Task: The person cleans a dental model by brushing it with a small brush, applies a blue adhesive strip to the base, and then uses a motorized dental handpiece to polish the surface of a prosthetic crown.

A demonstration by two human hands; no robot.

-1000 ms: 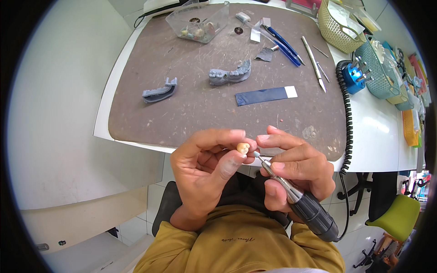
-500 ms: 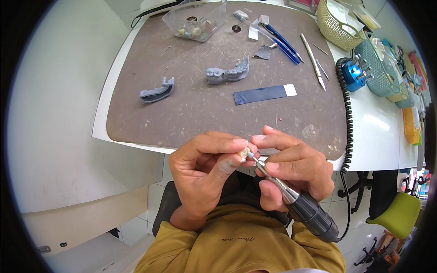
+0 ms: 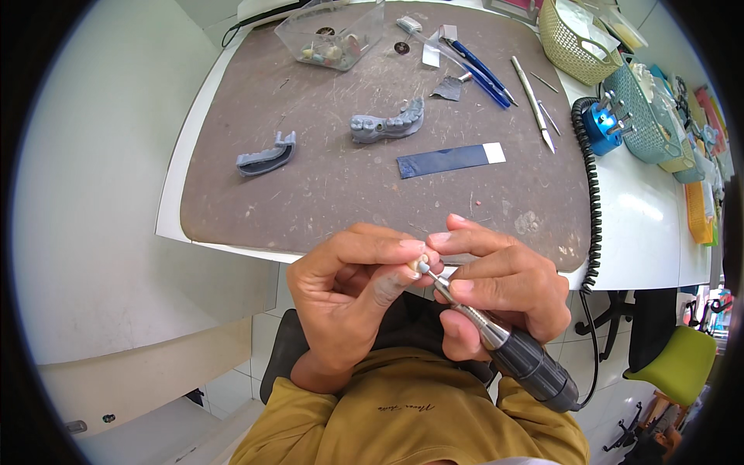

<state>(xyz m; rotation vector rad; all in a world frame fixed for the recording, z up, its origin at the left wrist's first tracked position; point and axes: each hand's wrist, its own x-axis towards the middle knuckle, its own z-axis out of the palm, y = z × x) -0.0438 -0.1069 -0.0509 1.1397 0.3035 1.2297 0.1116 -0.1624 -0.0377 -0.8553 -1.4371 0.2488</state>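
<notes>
Handpiece (image 3: 535, 368) with a ribbed black body and slim silver metal neck lies nearest us, to the right of the small cream tooth-shaped crown (image 3: 418, 265). Our right hand (image 3: 511, 288) wraps that neck; it seems stiff and fairly weighty, best held there, behind the pale blue-grey rounded tip (image 3: 424, 266). Our left hand (image 3: 333, 291) pinches the crown between thumb and forefinger, and the tip appears to meet it, though the fingers partly hide the contact. We judge the crown very light, hard, perhaps slippery and easily chipped; its outer sides offer the surest hold.

Just beyond the crown runs the near edge of the white desk (image 3: 647, 232), and we could lose a dropped piece short of it. Right of the crown, a coiled black cord (image 3: 594, 225) narrows our movement. Ahead and left of the crown, the scuffed brown mat (image 3: 333, 194) gives us more room, up to a hollow grey arch-shaped piece (image 3: 267, 155). Straight beyond the crown lies a grey toothed dental model (image 3: 387, 124).
</notes>
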